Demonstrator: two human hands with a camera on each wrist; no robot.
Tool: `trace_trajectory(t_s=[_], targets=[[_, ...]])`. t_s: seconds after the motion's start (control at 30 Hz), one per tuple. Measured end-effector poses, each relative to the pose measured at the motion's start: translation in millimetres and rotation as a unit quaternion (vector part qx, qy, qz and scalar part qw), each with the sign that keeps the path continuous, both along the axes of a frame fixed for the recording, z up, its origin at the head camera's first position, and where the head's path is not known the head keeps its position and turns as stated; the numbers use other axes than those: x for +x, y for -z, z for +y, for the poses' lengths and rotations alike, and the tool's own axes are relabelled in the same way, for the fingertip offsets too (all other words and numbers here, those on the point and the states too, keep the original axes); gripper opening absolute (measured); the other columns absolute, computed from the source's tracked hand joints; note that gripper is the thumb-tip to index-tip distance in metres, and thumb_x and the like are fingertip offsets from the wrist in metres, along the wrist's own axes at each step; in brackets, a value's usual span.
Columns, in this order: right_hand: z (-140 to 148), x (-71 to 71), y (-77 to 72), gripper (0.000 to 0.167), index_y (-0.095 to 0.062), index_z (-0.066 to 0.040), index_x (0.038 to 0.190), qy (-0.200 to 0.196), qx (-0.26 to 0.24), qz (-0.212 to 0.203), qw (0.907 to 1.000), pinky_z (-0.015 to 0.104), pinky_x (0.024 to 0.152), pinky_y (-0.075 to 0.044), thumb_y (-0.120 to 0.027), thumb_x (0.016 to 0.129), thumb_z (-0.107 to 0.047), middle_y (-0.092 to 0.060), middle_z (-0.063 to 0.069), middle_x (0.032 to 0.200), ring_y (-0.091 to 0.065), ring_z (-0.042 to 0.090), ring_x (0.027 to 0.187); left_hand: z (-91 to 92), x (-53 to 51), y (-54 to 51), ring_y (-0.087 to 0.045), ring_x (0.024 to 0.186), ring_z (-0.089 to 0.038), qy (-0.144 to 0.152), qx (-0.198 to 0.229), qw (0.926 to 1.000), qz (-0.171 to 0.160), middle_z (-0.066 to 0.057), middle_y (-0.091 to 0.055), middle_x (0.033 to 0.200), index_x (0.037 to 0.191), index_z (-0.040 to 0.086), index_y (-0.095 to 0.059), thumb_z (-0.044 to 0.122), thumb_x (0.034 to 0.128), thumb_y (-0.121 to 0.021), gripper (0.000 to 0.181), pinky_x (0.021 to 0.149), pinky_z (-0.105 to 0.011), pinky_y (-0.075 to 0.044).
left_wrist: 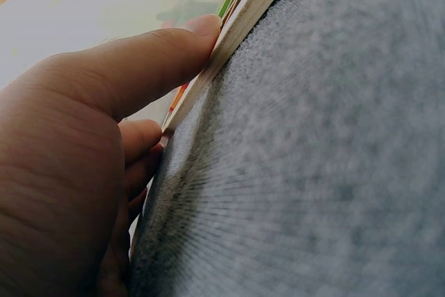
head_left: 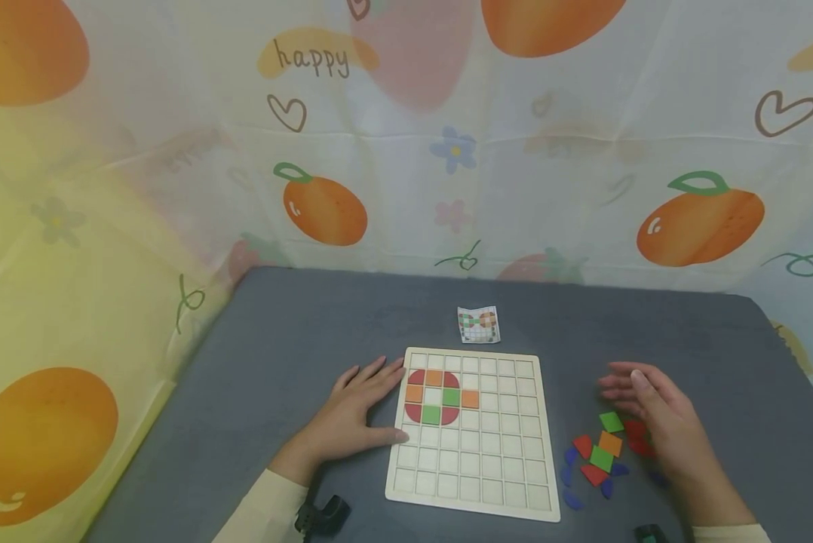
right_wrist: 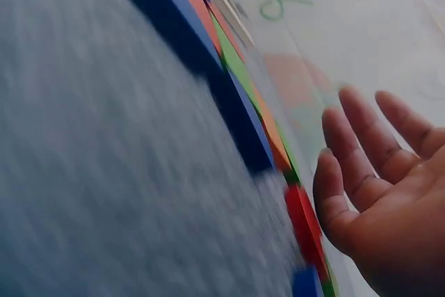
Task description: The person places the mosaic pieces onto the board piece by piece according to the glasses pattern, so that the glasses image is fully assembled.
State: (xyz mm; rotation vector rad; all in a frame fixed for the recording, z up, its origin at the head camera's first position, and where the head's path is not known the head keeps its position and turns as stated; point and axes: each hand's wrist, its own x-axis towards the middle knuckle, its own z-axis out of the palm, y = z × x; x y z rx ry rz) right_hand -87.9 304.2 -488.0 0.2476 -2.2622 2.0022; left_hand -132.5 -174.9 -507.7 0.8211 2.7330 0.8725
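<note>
A pale wooden grid board [head_left: 474, 475] lies on the grey cloth. Toward its upper left, red rounded pieces, orange squares and green squares form a ring around one bare cell, and an orange square [head_left: 470, 399] sits just right of it. Along the board's left edge rests my left hand [head_left: 355, 415], fingers spread, its thumb [left_wrist: 167, 60] touching the rim. My right hand [head_left: 674, 426] hovers over the right side of the loose pieces, holding nothing, its fingers [right_wrist: 372, 133] relaxed. Part of the pile is hidden beneath it.
Loose pieces lie right of the board: a green square [head_left: 602, 458], an orange square [head_left: 610, 443], red rounded pieces [head_left: 593, 474] and several blue pieces [head_left: 572, 499]. A small printed pattern card [head_left: 478, 325] lies beyond the board. Behind the table [head_left: 352, 309] hangs a fruit-print cloth [head_left: 406, 196].
</note>
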Motion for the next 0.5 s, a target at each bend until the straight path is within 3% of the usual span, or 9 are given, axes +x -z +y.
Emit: trace_trajectory(t_s=[0.23, 0.5], targets=[[28.5, 0.4, 2.5, 0.032, -0.065, -0.001, 0.14, 0.014, 0.093, -0.044, 0.9946, 0.019, 0.086, -0.055, -0.044, 0.12, -0.015, -0.076, -0.001, 0.119, -0.072, 0.009, 0.106, -0.5, -0.6, 0.7, -0.016, 0.165, -0.025, 0.005, 0.004, 1.0, 0.005, 0.008, -0.029, 0.177, 0.171, 0.016, -0.039, 0.063, 0.0908, -0.081, 0.102, 0.125, -0.066, -0.006], [46.3, 4.9, 5.1, 0.034, -0.06, 0.004, 0.143, -0.009, 0.157, -0.098, 0.9826, 0.026, 0.08, -0.059, -0.062, 0.114, -0.014, -0.074, -0.004, 0.122, -0.071, 0.009, 0.102, 0.2, 0.4, -0.2, -0.018, 0.164, -0.025, 0.004, 0.006, 0.9999, 0.011, 0.007, -0.031, 0.176, 0.171, 0.017, -0.04, 0.064, 0.0902, -0.081, 0.102, 0.125, -0.065, -0.007]])
